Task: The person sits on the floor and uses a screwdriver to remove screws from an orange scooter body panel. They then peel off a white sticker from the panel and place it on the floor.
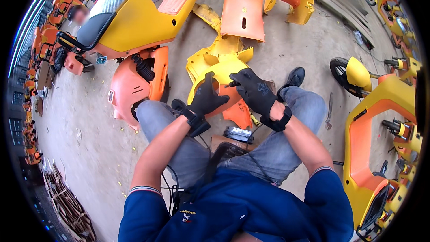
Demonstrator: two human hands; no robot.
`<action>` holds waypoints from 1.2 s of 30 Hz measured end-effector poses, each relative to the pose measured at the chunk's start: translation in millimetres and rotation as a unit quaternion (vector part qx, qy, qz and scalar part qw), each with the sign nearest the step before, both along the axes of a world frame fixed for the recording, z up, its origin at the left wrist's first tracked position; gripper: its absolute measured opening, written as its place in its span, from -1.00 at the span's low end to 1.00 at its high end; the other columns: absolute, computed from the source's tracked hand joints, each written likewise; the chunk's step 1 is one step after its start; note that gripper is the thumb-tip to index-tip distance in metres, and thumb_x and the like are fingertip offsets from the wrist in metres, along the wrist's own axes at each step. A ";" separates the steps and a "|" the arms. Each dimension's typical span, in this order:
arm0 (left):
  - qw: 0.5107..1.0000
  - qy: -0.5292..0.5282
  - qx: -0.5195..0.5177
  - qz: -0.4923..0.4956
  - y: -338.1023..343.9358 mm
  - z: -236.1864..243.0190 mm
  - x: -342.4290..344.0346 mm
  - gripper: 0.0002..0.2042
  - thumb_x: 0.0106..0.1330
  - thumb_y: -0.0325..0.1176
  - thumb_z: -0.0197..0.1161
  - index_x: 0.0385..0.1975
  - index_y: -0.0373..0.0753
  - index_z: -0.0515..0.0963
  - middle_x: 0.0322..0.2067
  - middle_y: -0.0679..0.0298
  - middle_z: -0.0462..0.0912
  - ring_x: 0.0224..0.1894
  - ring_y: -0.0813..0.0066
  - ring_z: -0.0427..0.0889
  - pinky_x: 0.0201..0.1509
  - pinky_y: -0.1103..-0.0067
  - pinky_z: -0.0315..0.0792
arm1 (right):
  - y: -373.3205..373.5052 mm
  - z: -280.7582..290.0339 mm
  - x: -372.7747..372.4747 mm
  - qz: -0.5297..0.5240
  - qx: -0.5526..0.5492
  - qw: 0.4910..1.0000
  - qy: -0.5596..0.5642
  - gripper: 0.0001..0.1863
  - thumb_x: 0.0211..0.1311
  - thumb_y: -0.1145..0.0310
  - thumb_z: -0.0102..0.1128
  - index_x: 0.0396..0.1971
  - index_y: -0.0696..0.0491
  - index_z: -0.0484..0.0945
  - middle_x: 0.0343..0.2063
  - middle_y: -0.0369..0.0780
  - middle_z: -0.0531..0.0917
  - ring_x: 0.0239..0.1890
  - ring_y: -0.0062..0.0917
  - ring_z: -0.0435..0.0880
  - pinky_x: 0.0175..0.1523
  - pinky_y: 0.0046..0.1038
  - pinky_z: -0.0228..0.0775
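Note:
A yellow moulded scooter panel [233, 68] with a rounded opening lies in front of me, with orange plastic under it. At its near left rim, my left hand [204, 97], in a black glove, has thumb and fingers spread apart; the fingertips are by the opening. My right hand [256, 90], also gloved in black, is over the panel's right side with curled fingers pinched together. A small dark tip shows at those fingers, too small to name. An orange piece [238, 114] lies below, near a clear-faced lamp unit [238, 134] between my legs.
A yellow and orange scooter [139, 20] stands at the far left, an orange fender part [130, 87] below it. Loose orange [243, 4] and yellow [299, 9] covers lie ahead. A wrench [329, 112] is on the floor; another scooter body [356, 139] stands at right.

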State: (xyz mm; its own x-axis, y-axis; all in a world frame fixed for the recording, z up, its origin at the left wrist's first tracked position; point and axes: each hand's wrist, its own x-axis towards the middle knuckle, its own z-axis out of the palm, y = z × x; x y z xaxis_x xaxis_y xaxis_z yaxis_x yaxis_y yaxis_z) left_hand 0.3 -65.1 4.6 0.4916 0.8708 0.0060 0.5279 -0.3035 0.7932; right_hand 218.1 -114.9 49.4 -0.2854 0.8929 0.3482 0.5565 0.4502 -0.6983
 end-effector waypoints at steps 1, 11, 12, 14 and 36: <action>1.000 0.005 0.009 -0.001 -2.8 -0.8 0.6 -0.10 -0.10 -0.27 0.52 0.25 -0.38 0.12 -0.19 -0.05 0.57 -0.29 0.17 0.63 -0.17 0.36 0.50 | -2.8 0.3 1.5 -0.005 -0.003 1.000 -0.002 -0.62 0.13 0.50 0.19 0.00 0.12 0.48 -0.16 -0.05 0.53 -0.08 -0.10 0.53 0.02 -0.21 0.43; 0.999 0.025 0.029 0.015 -15.8 -9.3 -6.9 -0.16 -0.08 -0.27 0.54 0.21 -0.35 0.19 0.01 -0.02 0.50 0.09 0.15 0.51 0.16 0.39 0.39 | -7.3 -27.6 6.7 -0.011 -0.003 1.000 0.016 -0.69 0.21 0.40 0.19 -0.06 0.14 0.51 -0.16 -0.05 0.56 -0.14 -0.13 0.60 -0.03 -0.27 0.46; 0.999 0.015 0.032 0.016 -14.0 -9.8 -3.8 -0.17 -0.07 -0.28 0.54 0.20 -0.34 0.20 0.01 -0.01 0.51 0.09 0.17 0.51 0.16 0.40 0.39 | -7.5 -30.6 7.2 -0.010 -0.005 1.000 0.022 -0.68 0.20 0.39 0.18 -0.04 0.15 0.51 -0.15 -0.04 0.55 -0.13 -0.11 0.60 -0.02 -0.26 0.46; 0.999 0.009 0.027 0.020 -9.1 -10.0 -1.9 -0.19 -0.07 -0.29 0.53 0.19 -0.32 0.21 0.01 0.01 0.51 0.09 0.21 0.51 0.16 0.41 0.39 | -7.6 -36.5 6.6 0.014 -0.049 0.990 0.132 -0.65 0.22 0.42 0.14 0.00 0.15 0.49 -0.12 -0.05 0.53 -0.12 -0.12 0.61 0.01 -0.28 0.45; 0.996 -0.033 -0.016 0.082 -9.7 -23.4 -9.8 -0.14 -0.13 -0.27 0.53 0.17 -0.41 0.18 -0.05 -0.16 0.53 0.03 -0.01 0.55 0.06 0.30 0.44 | 14.9 -27.8 -9.8 -0.008 -0.046 0.999 0.020 -0.64 0.20 0.45 0.21 0.01 0.14 0.47 -0.18 -0.05 0.57 -0.11 -0.13 0.57 -0.01 -0.27 0.45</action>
